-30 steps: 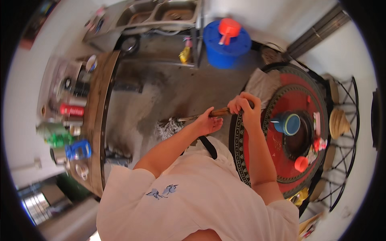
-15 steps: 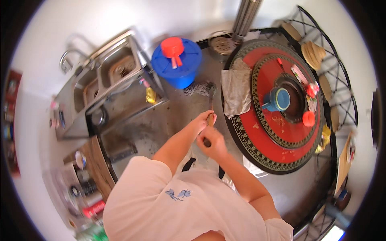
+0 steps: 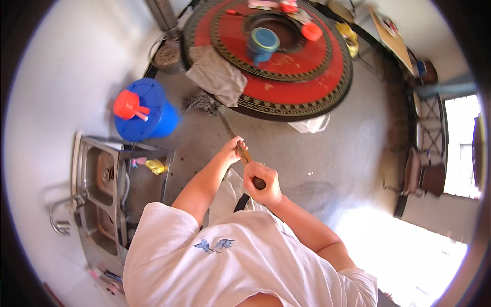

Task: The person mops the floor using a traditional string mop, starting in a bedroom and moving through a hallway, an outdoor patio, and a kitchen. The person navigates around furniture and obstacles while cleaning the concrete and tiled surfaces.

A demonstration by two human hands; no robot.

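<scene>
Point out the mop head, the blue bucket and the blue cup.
Mop head point(image 3: 200, 103), head view, on the grey strands at the round rug's edge.
Blue bucket point(image 3: 153, 113), head view, on its lid beside the red scoop.
Blue cup point(image 3: 263, 43), head view, on its rim, on the rug.

A single head-worn fisheye view looks steeply down from above the person's white-shirted shoulders onto the grey concrete floor point(image 3: 317, 153). It faces forward toward the round red patterned tabletop point(image 3: 291, 87) at the upper edge; the steel sink point(image 3: 97, 189) sits left. The hands appear close, the floor farther; straight edges curve toward the rim.
</scene>
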